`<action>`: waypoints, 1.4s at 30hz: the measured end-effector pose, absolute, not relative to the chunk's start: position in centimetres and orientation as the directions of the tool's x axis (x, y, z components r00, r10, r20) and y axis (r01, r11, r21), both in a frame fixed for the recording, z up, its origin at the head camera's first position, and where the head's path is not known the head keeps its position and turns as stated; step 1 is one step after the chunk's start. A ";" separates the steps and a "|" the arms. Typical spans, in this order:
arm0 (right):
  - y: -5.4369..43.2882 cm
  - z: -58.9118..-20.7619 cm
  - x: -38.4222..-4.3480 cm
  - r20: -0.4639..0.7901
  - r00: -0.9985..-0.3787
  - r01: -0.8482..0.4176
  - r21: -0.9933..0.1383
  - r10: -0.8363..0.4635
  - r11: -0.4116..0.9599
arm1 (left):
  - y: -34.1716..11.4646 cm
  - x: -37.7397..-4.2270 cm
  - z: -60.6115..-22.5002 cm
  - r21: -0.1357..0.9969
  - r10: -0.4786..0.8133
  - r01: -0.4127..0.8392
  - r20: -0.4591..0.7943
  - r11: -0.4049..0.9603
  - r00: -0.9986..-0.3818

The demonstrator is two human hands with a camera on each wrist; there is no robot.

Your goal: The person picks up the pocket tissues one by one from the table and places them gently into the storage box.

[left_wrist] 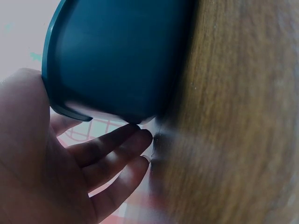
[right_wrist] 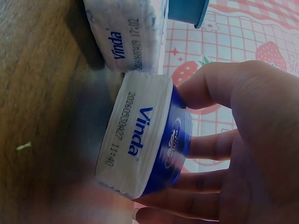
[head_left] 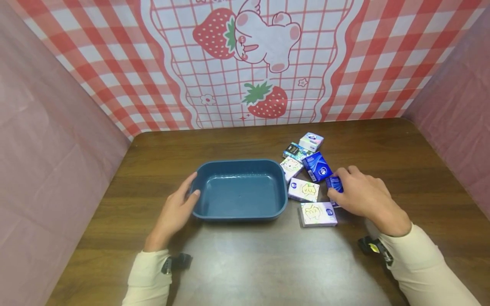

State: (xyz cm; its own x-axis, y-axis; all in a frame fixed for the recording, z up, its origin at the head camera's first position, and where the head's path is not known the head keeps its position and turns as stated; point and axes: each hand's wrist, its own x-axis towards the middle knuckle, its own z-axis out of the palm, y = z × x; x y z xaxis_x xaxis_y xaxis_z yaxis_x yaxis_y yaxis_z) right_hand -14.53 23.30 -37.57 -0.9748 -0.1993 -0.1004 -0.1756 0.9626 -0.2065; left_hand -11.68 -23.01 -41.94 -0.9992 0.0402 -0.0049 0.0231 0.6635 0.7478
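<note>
- Blue packet (head_left: 335, 184): pinched in the right hand (head_left: 361, 195), right of the tray (head_left: 240, 197).
- Left hand (head_left: 177, 209): fingers apart, touching the tray's left end.
- Pale packet (head_left: 318, 213): near, left of the blue one.

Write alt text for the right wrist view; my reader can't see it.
Right hand holding a blue-and-white Vinda packet, printed white end toward the camera, at a wooden tabletop. A second Vinda packet sits beside it, with part of a blue tub and strawberry-print cloth behind.

Head view faces forward and down across the tabletop (head_left: 237, 255) — both wrist views, close and sideways-tilted, share the tub (left_wrist: 117, 56).
</note>
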 end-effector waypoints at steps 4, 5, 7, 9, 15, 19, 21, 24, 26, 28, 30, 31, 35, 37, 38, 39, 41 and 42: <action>23.2 -37.5 -14.5 -0.093 -0.977 -0.171 -0.210 -0.194 0.963 | -23.0 -11.7 -42.0 0.752 0.043 0.031 0.003 0.659 -0.999; 23.2 -37.5 -14.5 -0.091 -0.977 -0.169 -0.211 -0.192 0.963 | -23.0 -11.7 -42.1 0.752 0.042 0.032 0.006 0.658 -0.999; 23.1 -37.4 -14.5 -0.085 -0.978 -0.167 -0.213 -0.189 0.963 | -23.0 -11.8 -42.1 0.753 0.043 0.035 0.009 0.658 -0.999; 23.1 -37.4 -14.5 -0.077 -0.979 -0.167 -0.214 -0.187 0.962 | -23.0 -11.8 -42.1 0.750 0.044 0.040 0.014 0.660 -0.999; 23.1 -37.5 -14.5 -0.043 -0.981 -0.174 -0.216 -0.187 0.961 | -23.0 -11.8 -42.1 0.745 0.044 0.043 0.019 0.665 -0.999; 23.1 -37.4 -14.5 -0.025 -0.983 -0.172 -0.217 -0.182 0.961 | -23.0 -11.7 -42.0 0.743 0.041 0.032 0.007 0.668 -0.999; 23.0 -37.4 -14.5 -0.015 -0.983 -0.174 -0.218 -0.181 0.960 | -23.0 -11.7 -42.0 0.743 0.041 0.030 0.003 0.668 -0.999; 23.0 -37.3 -14.4 0.001 -0.984 -0.173 -0.223 -0.177 0.959 | -23.0 -11.7 -42.0 0.745 0.044 0.031 0.003 0.666 -0.999; 23.0 -37.3 -14.3 0.018 -0.985 -0.172 -0.228 -0.173 0.958 | -23.0 -11.8 -42.0 0.746 0.045 0.035 0.007 0.665 -0.999; 23.0 -37.2 -14.2 0.030 -0.985 -0.171 -0.235 -0.169 0.957 | -23.0 -11.8 -42.0 0.746 0.047 0.038 0.009 0.665 -0.999; 23.0 -37.2 -14.2 0.043 -0.985 -0.173 -0.243 -0.168 0.954 | -23.0 -11.9 -42.0 0.747 0.045 0.038 0.010 0.663 -0.999; 22.9 -37.1 -14.2 0.048 -0.984 -0.175 -0.245 -0.169 0.954 | -23.0 -11.9 -42.0 0.747 0.044 0.036 0.009 0.663 -0.999; 22.8 -37.0 -14.2 0.059 -0.983 -0.181 -0.249 -0.172 0.951 | -22.9 -11.9 -41.9 0.748 0.041 0.033 0.007 0.663 -0.999; 22.8 -37.0 -14.2 0.066 -0.982 -0.185 -0.250 -0.174 0.950 | -22.9 -11.8 -41.9 0.747 0.040 0.030 0.005 0.664 -0.999; 22.7 -37.1 -14.2 0.068 -0.982 -0.188 -0.250 -0.176 0.950 | -23.0 -11.8 -41.9 0.747 0.040 0.032 0.007 0.664 -0.999; 22.7 -37.1 -14.2 0.071 -0.981 -0.190 -0.250 -0.178 0.949 | -23.0 -11.8 -41.9 0.747 0.041 0.032 0.006 0.664 -0.999; 22.6 -37.1 -14.1 0.076 -0.980 -0.195 -0.254 -0.182 0.947 | -23.0 -11.8 -42.0 0.747 0.041 0.032 0.006 0.664 -0.999; 22.6 -37.1 -14.1 0.077 -0.980 -0.197 -0.256 -0.183 0.946 | -23.0 -11.8 -42.0 0.748 0.041 0.032 0.006 0.663 -0.999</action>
